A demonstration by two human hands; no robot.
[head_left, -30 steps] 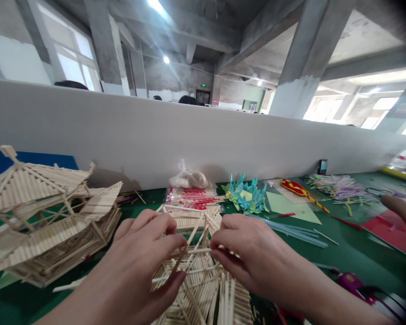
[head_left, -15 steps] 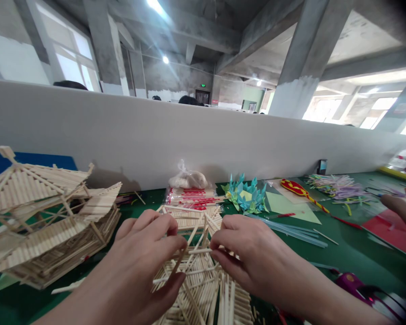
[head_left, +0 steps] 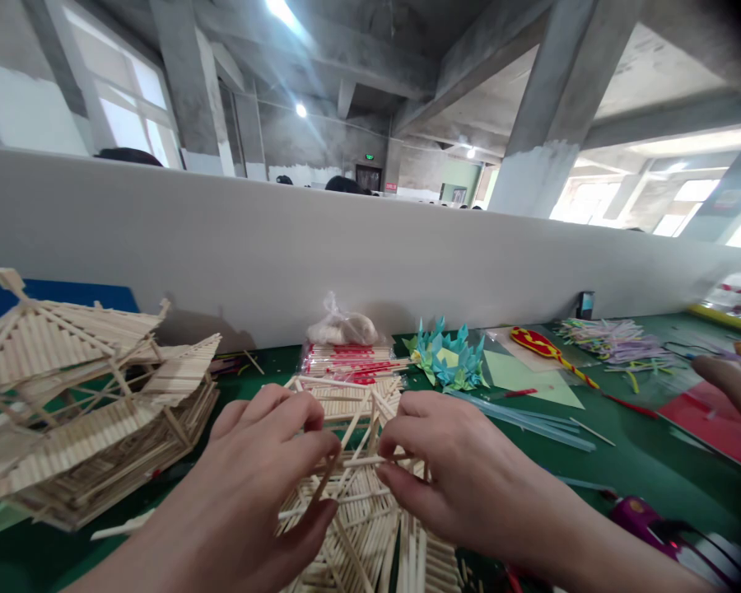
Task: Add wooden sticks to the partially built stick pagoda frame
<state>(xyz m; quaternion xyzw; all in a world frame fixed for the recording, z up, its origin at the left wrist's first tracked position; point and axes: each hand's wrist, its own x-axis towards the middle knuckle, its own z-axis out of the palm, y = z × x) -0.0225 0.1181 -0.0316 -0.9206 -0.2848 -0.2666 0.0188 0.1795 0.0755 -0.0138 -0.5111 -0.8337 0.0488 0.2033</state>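
Observation:
In the head view, a framework of thin wooden sticks (head_left: 358, 502) stands low in front of me, partly hidden by both hands. My left hand (head_left: 272, 465) is at its left side, fingers curled around a slanting stick at the frame. On the other side, my right hand (head_left: 438, 457) pinches the end of a short, nearly level stick (head_left: 361, 462) between thumb and fingers. Slanted sticks meet at a peak between the hands. Behind them lies a flat panel of sticks (head_left: 339, 403).
A finished-looking stick pavilion (head_left: 92, 403) stands left. Behind are bagged red-marked sticks (head_left: 351, 362) and a blue paper flower (head_left: 449, 354). Translucent glue sticks (head_left: 531, 424) and a purple glue gun (head_left: 639, 519) lie right. Another person's hand (head_left: 725, 379) shows at far right. A white partition (head_left: 253, 247) runs behind.
My right hand has shifted slightly left, its fingertips closer along the short stick. My left hand stays nearly still at the frame.

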